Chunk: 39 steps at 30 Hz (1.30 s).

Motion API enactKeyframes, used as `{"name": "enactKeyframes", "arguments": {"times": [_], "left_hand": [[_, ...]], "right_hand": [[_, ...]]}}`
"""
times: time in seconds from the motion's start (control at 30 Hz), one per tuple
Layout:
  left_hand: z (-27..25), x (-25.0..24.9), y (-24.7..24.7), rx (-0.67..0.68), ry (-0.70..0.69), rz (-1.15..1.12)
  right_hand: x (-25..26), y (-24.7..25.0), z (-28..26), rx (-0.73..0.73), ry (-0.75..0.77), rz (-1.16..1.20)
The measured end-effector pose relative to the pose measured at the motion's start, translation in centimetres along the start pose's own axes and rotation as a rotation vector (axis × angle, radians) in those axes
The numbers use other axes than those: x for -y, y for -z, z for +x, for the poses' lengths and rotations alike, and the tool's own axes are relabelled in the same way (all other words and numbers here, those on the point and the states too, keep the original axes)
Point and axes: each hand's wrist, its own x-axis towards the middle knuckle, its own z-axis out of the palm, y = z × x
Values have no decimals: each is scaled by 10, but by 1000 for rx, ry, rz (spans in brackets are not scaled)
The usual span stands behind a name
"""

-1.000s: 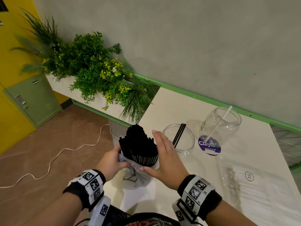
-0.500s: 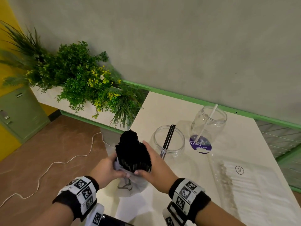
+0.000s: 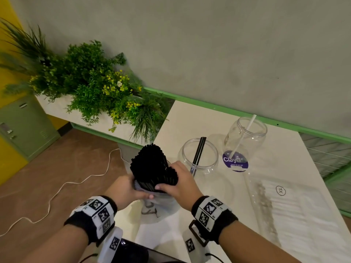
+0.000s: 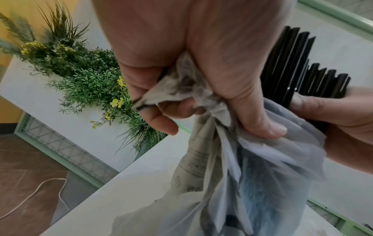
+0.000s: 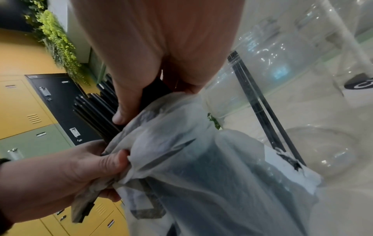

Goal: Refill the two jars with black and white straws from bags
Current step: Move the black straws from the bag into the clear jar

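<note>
A thick bundle of black straws [image 3: 152, 168] stands upright, half out of a thin translucent bag [image 3: 157, 205] at the table's near left corner. My left hand [image 3: 127, 188] grips the bunched rim of the bag [image 4: 181, 89]. My right hand [image 3: 180, 185] wraps around the black straws [image 5: 95, 110] just above the bag [image 5: 191, 159]. Right of the bundle stands a clear jar [image 3: 198, 156] holding two black straws. Farther right, a second clear jar [image 3: 245, 141] with a purple label holds one white straw. A flat clear bag of white straws [image 3: 296, 215] lies at the right.
The white table [image 3: 190, 120] meets a grey wall with a green ledge. A planter of green plants [image 3: 91, 86] stands left of the table. A white cable [image 3: 57, 192] trails over the brown floor. Green and yellow lockers [image 3: 20, 126] stand at far left.
My right hand has gone from lying flat against the black straws to wrapping around them. The bag rim sits lower on the bundle, in my left hand.
</note>
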Motion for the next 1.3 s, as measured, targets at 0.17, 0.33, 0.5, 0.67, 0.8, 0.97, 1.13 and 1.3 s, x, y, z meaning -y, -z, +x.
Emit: {"name": "enactKeyframes", "arguments": {"times": [0.17, 0.33, 0.5, 0.67, 0.8, 0.97, 1.13, 1.3], "left_hand": [[-1, -9, 1, -9, 17, 65], [-2, -12, 1, -34, 17, 124], [-2, -18, 3, -51, -12, 139], [0, -23, 3, -48, -33, 139], [3, -22, 4, -44, -17, 156], [5, -20, 4, -40, -11, 177], [5, -19, 5, -36, -23, 176], [6, -17, 5, -36, -24, 161]], "right_hand": [[-1, 0, -5, 12, 16, 22], [3, 8, -6, 28, -82, 153], [11, 17, -3, 24, -100, 269], [19, 28, 1, -22, -86, 350], [31, 39, 7, -60, -57, 392], [46, 52, 21, -171, -14, 436], [50, 53, 29, -169, -45, 416], [49, 48, 29, -62, -81, 386]]}}
